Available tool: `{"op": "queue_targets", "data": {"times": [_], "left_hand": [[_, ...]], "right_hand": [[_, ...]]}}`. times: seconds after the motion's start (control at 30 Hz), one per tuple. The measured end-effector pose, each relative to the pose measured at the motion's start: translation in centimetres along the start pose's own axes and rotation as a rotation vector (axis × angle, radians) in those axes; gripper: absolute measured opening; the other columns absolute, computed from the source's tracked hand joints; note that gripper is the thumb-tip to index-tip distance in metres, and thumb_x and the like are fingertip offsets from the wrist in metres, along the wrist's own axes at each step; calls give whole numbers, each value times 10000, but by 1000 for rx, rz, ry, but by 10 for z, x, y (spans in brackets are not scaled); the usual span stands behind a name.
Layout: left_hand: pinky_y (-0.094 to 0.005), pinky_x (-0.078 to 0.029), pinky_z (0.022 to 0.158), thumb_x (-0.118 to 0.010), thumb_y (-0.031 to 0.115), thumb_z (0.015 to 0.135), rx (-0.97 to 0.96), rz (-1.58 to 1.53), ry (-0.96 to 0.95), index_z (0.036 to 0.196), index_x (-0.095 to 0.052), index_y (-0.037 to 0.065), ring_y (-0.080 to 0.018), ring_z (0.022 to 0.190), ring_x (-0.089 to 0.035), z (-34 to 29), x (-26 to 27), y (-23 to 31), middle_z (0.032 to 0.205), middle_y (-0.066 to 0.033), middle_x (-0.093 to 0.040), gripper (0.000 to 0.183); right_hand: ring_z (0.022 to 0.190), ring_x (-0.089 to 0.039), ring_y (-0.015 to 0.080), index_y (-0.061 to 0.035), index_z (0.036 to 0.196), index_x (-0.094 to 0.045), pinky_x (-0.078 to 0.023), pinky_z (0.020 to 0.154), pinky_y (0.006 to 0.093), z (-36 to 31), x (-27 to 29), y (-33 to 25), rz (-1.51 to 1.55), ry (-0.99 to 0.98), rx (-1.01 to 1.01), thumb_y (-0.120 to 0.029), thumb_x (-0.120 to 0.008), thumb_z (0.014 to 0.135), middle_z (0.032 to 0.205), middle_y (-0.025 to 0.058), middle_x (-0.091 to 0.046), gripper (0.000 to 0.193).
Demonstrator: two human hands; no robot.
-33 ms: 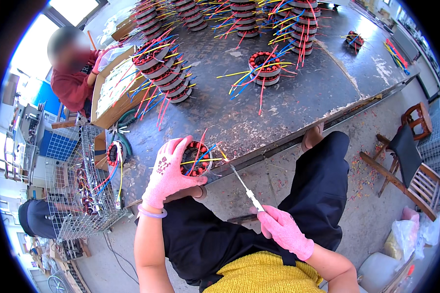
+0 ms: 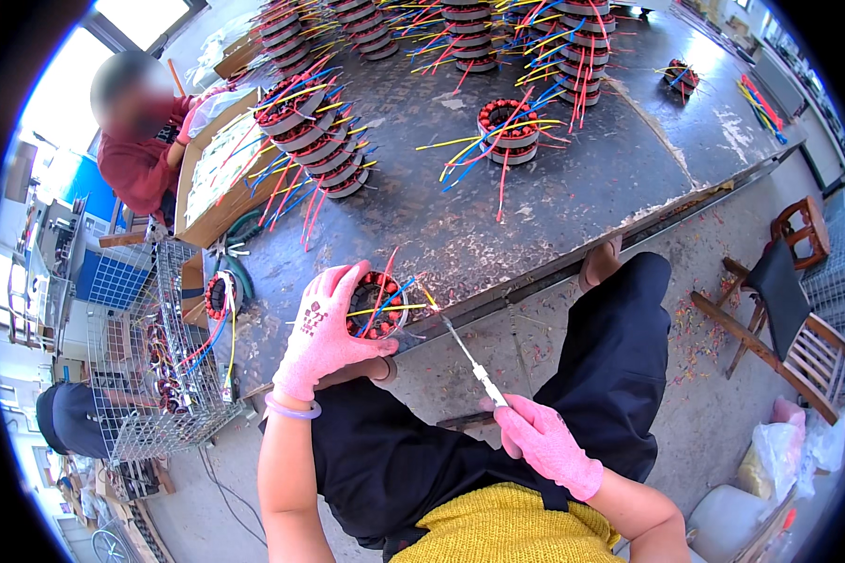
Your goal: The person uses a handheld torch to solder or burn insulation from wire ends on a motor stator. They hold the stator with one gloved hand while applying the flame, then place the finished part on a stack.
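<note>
A motor stator (image 2: 359, 324), ring-shaped with dark and red windings, rests at the table's near edge. My left hand (image 2: 319, 324), in a pink glove, curls around its left side with the thumb along the near rim. Red, blue and yellow lead wires stick out of the stator to the right. In my right hand (image 2: 540, 436), also gloved in pink, is a slim tool (image 2: 482, 372) with a white handle and a long metal shaft. Its tip is close to the end of the yellow lead wire (image 2: 429, 296); whether they touch I cannot tell.
Stacked stators (image 2: 314, 145) with coloured wires stand across the table (image 2: 422, 230). A short stack (image 2: 509, 141) sits nearer the middle. At left are a carton (image 2: 192, 211), pliers (image 2: 239, 230), and a wire basket (image 2: 131, 375). Another person (image 2: 136, 159) works beyond; a wooden chair (image 2: 779, 310) stands right.
</note>
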State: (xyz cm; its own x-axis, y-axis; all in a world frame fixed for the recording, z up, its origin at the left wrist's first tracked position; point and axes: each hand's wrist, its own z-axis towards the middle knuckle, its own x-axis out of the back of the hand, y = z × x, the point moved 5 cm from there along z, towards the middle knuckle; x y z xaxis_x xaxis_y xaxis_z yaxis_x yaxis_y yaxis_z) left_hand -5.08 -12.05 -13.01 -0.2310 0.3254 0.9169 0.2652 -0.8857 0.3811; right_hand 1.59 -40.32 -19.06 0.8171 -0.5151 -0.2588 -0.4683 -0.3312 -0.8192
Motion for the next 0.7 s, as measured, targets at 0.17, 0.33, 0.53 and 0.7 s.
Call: {"op": "queue_targets", "data": {"times": [0.17, 0.33, 0.53, 0.7], "left_hand": [[-446, -399, 1052, -900, 332, 529, 7, 8, -11, 1379, -486, 2, -373, 1201, -521, 1, -1, 0, 1273, -168, -542, 1002], [-446, -398, 1053, -896, 337, 531, 7, 15, -4, 1383, -485, 11, -374, 1205, -519, 0, -1, -1, 1279, -164, -541, 1001], [-447, -396, 1056, -898, 329, 531, 3, 13, -5, 1386, -479, 18, -375, 1207, -515, 0, -1, -1, 1286, -160, -538, 1002], [-447, -393, 1059, -898, 323, 536, 7, -3, -9, 1393, -475, 21, -376, 1210, -511, -1, -2, -2, 1293, -164, -532, 1003]], "right_hand": [[590, -455, 59, 22, 1158, -598, -390, 555, 253, 0, 0, 1, 32, 10, -3, -223, -497, 1035, 687, -15, -503, 292], [591, -456, 59, 24, 1171, -597, -391, 557, 249, 2, -2, -1, 13, -9, -17, -230, -493, 1035, 681, -18, -501, 307], [583, -458, 72, 23, 1164, -594, -394, 557, 263, 1, 0, 0, -16, 0, 8, -238, -488, 1034, 674, -3, -502, 310], [582, -457, 74, 15, 1169, -596, -394, 558, 268, 1, 0, 0, -16, 0, 7, -236, -485, 1035, 672, -1, -503, 306]]}}
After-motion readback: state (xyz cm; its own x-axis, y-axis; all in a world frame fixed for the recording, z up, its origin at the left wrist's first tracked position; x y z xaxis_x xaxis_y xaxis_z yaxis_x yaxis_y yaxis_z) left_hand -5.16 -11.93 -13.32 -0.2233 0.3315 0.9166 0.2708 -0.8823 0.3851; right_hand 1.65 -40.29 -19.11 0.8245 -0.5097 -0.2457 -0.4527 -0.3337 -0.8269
